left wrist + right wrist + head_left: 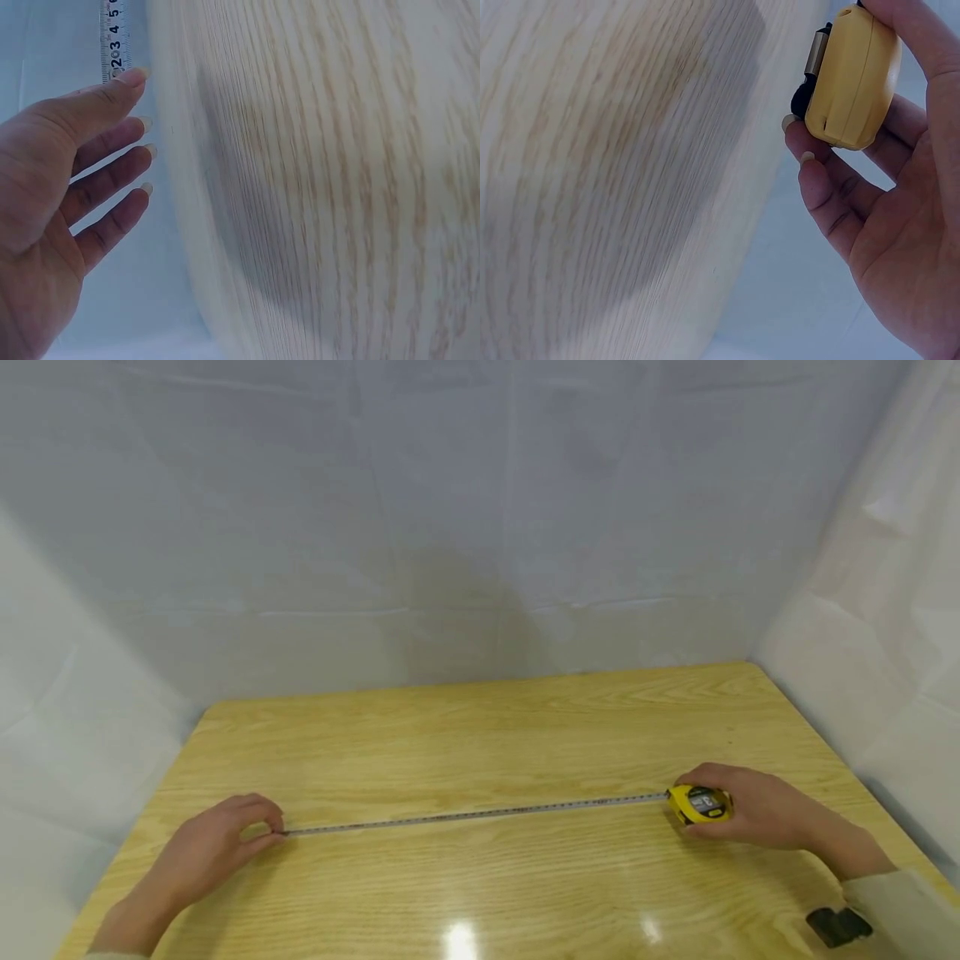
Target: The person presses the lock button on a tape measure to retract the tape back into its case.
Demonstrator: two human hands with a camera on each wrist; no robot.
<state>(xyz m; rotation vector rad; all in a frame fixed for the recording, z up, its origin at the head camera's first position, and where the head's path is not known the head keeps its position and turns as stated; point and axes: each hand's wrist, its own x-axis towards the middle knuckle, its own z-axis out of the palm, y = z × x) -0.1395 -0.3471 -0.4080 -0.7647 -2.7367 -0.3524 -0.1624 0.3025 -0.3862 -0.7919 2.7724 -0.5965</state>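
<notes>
A yellow and black tape measure is in my right hand, gripped between thumb and fingers on the right side of the table. From its mouth the metal blade runs out straight to the left, over the table. My left hand pinches the blade's free end between thumb and forefinger. In the left wrist view, black numbers show on the blade just past the thumb, and the other fingers are spread apart. The right wrist view shows the yellow case edge-on, with a metal belt clip on its side.
The wood-grain table has rounded far corners. A pale sheet hangs behind it, and more sheeting stands at the left and right sides. A dark object is at the right sleeve.
</notes>
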